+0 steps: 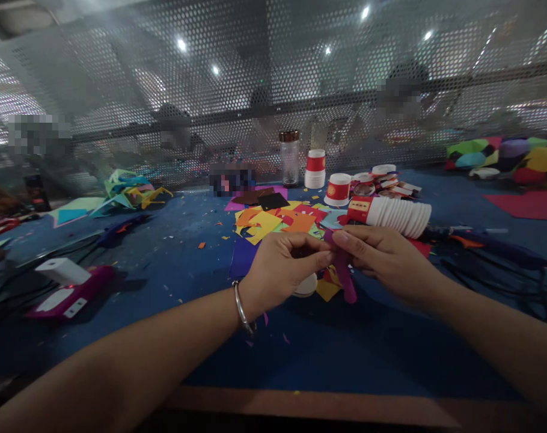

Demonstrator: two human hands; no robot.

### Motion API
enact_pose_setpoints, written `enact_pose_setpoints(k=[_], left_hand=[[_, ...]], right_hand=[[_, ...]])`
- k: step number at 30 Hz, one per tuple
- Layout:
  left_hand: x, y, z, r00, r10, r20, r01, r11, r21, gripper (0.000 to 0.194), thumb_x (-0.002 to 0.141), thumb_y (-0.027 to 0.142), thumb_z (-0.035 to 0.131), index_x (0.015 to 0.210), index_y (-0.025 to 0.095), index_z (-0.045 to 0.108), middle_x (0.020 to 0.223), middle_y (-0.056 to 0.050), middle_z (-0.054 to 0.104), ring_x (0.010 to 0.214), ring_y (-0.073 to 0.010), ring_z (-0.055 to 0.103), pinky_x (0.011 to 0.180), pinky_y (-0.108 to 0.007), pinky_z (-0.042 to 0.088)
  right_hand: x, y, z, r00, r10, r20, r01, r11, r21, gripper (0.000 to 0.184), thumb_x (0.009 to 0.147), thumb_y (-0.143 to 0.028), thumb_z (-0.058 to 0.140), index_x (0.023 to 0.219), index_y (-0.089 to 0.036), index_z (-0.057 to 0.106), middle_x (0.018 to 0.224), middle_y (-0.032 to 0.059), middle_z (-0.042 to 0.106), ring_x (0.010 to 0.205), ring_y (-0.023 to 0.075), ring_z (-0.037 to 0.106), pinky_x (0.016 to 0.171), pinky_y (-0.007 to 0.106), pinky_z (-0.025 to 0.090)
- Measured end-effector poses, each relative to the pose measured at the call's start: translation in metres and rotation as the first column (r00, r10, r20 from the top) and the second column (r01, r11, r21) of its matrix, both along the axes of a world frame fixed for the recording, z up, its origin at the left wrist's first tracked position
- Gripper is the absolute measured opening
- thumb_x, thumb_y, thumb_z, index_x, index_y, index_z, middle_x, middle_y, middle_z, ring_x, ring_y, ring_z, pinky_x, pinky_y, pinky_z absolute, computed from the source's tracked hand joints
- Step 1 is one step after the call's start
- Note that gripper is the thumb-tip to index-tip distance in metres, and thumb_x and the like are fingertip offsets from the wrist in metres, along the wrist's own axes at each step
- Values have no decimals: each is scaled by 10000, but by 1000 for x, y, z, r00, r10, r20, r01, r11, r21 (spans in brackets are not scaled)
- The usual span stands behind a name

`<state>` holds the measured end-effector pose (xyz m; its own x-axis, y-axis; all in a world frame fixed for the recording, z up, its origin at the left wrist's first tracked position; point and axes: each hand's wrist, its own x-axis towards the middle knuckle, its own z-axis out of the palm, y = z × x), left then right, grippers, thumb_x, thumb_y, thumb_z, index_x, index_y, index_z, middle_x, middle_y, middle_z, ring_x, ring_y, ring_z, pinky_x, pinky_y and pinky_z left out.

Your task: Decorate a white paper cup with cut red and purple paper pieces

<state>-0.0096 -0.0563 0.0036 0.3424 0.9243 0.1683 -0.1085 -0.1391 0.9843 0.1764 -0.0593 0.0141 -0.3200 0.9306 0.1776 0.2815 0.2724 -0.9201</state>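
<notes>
A purple paper strip (345, 279) hangs down between my hands, its lower end rounded. My right hand (384, 255) pinches the strip's top between thumb and finger. From the other side my left hand (285, 267), with a silver bangle at the wrist, has thumb and fingertips closed at the same upper part of the strip. A white round piece (306, 286), perhaps a cup's rim, shows partly behind my left hand. Beyond the hands lies a pile of coloured paper scraps (267, 225). A stack of red and white paper cups (391, 215) lies on its side behind my right hand.
On the blue table (174, 264) stand a glass jar (290, 159), upright cups (315, 169) and another cup (337, 189). A purple power strip (82, 294) is at left. Glue guns (120, 230) with cables lie on both sides. A perforated metal screen (237, 90) rises behind.
</notes>
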Motion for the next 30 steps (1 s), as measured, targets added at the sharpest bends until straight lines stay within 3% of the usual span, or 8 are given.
enact_pose_setpoints(k=[5, 11, 18, 22, 27, 30], left_hand=[[-1, 2, 0, 999, 11, 30, -12, 1000, 16, 227, 656, 255, 884, 777, 152, 721, 725, 2, 699, 633, -90, 599, 630, -229, 492], [-4, 4, 1, 996, 85, 35, -85, 996, -2, 520, 673, 208, 875, 1125, 182, 620, 737, 41, 674, 633, -101, 608, 594, -220, 481], [-4, 7, 3, 992, 121, 24, -119, 992, -48, 107, 806, 217, 744, 818, 160, 655, 706, -1, 680, 638, -108, 628, 568, -210, 500], [-3, 9, 5, 990, 118, 71, -110, 988, -111, 77, 845, 223, 699, 854, 169, 645, 769, -1, 685, 645, -107, 641, 545, -210, 507], [-3, 12, 9, 988, 135, 74, -113, 962, -247, 107, 870, 175, 584, 794, 210, 516, 722, 34, 649, 511, -104, 634, 447, -203, 425], [-5, 14, 9, 987, 121, 106, -94, 969, -229, 92, 836, 150, 607, 780, 196, 551, 723, 30, 661, 533, -98, 648, 508, -210, 478]], right_hand=[[1, 0, -2, 997, -54, -52, 53, 998, -23, 639, 767, -811, 667, 625, -229, 445, 586, -72, 316, 512, 86, 253, 448, 255, 199], [7, 8, -5, 979, -183, -88, 179, 982, -55, 658, 698, -860, 680, 671, -230, 489, 629, -51, 364, 536, 100, 311, 464, 260, 229], [14, 16, -5, 966, -254, -50, 248, 964, -96, 618, 710, -812, 716, 672, -225, 526, 557, -64, 353, 500, 92, 264, 451, 260, 162], [13, 14, -3, 984, -172, -34, 169, 981, -92, 591, 736, -782, 717, 672, -225, 531, 532, -84, 304, 481, 85, 235, 447, 262, 137], [14, 12, -5, 994, -101, 47, 104, 993, -51, 641, 766, -840, 642, 657, -223, 507, 555, -93, 279, 490, 78, 204, 458, 275, 144], [14, 13, -5, 993, -101, 62, 104, 993, -50, 660, 733, -859, 655, 647, -229, 478, 562, -88, 296, 498, 81, 221, 460, 278, 149]])
